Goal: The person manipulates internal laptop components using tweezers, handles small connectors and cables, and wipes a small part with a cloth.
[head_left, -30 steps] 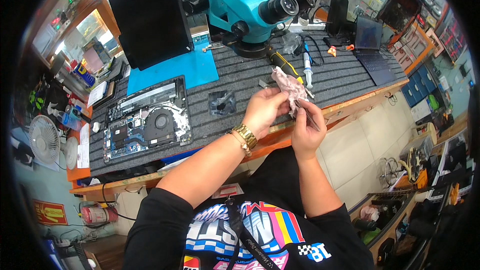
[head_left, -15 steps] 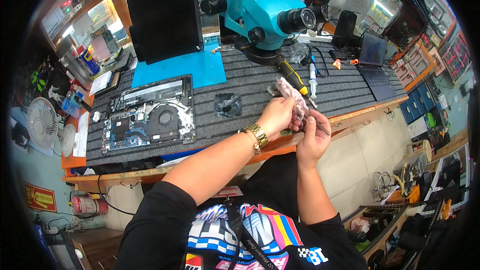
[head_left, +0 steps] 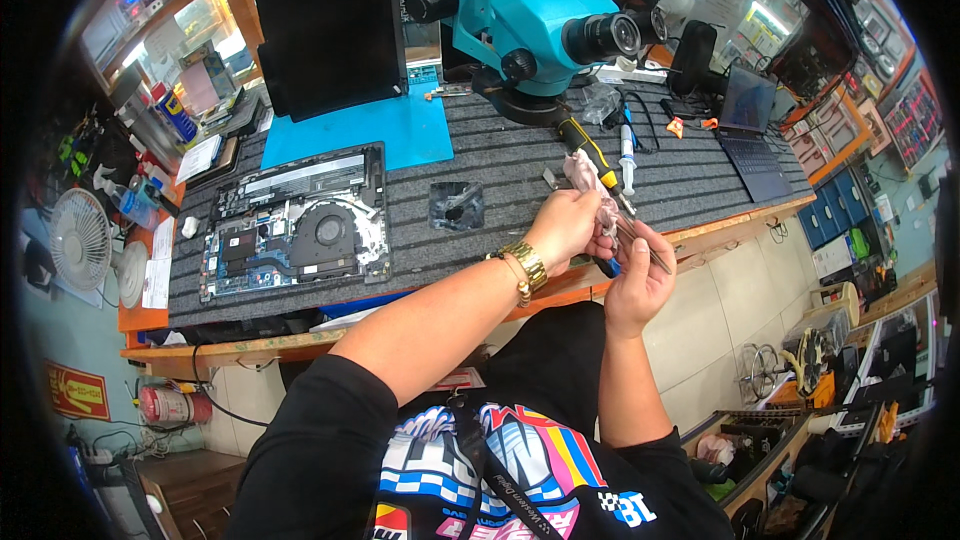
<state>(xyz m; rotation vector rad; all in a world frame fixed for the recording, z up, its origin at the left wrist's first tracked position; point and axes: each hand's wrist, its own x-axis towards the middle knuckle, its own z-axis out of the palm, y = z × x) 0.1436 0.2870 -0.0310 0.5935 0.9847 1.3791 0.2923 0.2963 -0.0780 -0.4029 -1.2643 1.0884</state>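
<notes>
My left hand point(head_left: 562, 227), with a gold watch at the wrist, is closed around a crumpled pinkish-white cloth point(head_left: 582, 172) above the front edge of the bench. Beside it, my right hand point(head_left: 640, 288) pinches a slender metal tool, seemingly tweezers point(head_left: 654, 255). One end of the tool runs into the cloth between my hands, so that end is hidden. Just beyond the cloth lie a yellow-and-black screwdriver point(head_left: 590, 152) and a white syringe point(head_left: 627, 162). An opened laptop base point(head_left: 295, 225), its fan and boards exposed, rests at the left of the bench.
A teal microscope point(head_left: 540, 25) stands at the back over the grey ribbed mat point(head_left: 420, 260). Near the middle lies a small dark plastic-like piece point(head_left: 456, 207). A black panel point(head_left: 325, 30) stands by a blue mat point(head_left: 410, 135); a small laptop point(head_left: 752, 155) sits right.
Both hands, with the cloth and tweezers, have shifted slightly to the right. Their grip looks the same, and the view has moved a little.
</notes>
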